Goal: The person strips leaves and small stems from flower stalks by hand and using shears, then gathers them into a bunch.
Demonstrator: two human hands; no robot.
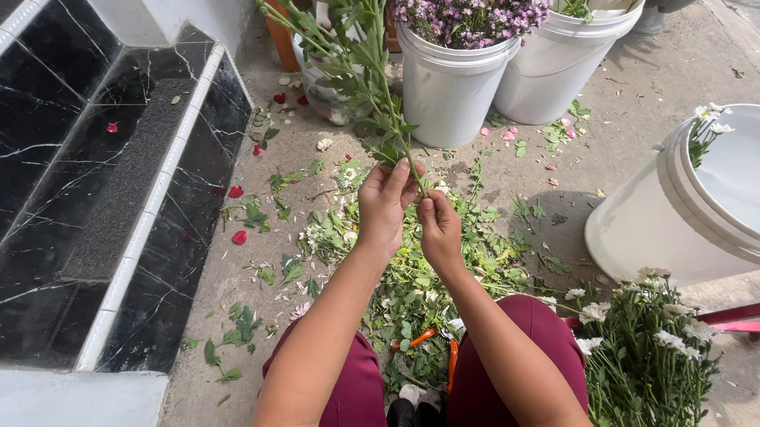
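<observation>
My left hand (384,201) grips a long green flower stem (362,61) near its lower end, holding it upright with its leafy top toward the buckets. My right hand (439,227) pinches the same stem just below the left hand. Under my hands lies a heap of stripped green leaves (419,281) on the concrete. Orange-handled shears (441,346) rest on the ground between my knees.
A white bucket of purple flowers (455,81) and another white bucket (555,62) stand ahead. A large white bucket (705,211) sits at right. White flowers in a bunch (647,347) lie by my right knee. Black marble steps (87,170) rise at left.
</observation>
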